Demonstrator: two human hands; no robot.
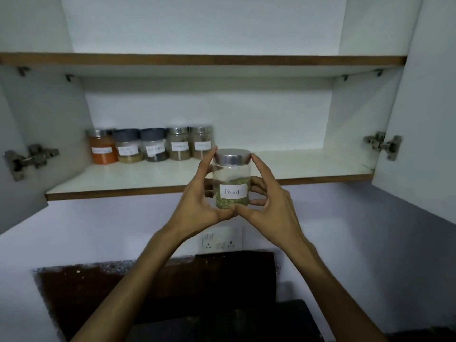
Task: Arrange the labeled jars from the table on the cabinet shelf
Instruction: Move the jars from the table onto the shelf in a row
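A clear jar point(232, 177) with a silver lid and a white label reading "Fennel" holds green seeds. I hold it up in front of the lower cabinet shelf point(308, 166). My left hand point(197, 196) grips its left side and my right hand point(269, 196) grips its right side, thumbs meeting under its base. Several labeled jars stand in a row at the back left of the shelf: an orange-filled jar point(102, 146), two dark-lidded jars point(128, 145) point(154, 144), and two silver-lidded jars point(179, 143) point(202, 141).
The upper shelf point(202, 60) runs across above. Open cabinet doors stand at the left point(14, 154) and right point(424, 119), with metal hinges. A wall socket point(220, 240) sits below the cabinet, above a dark counter point(158, 287).
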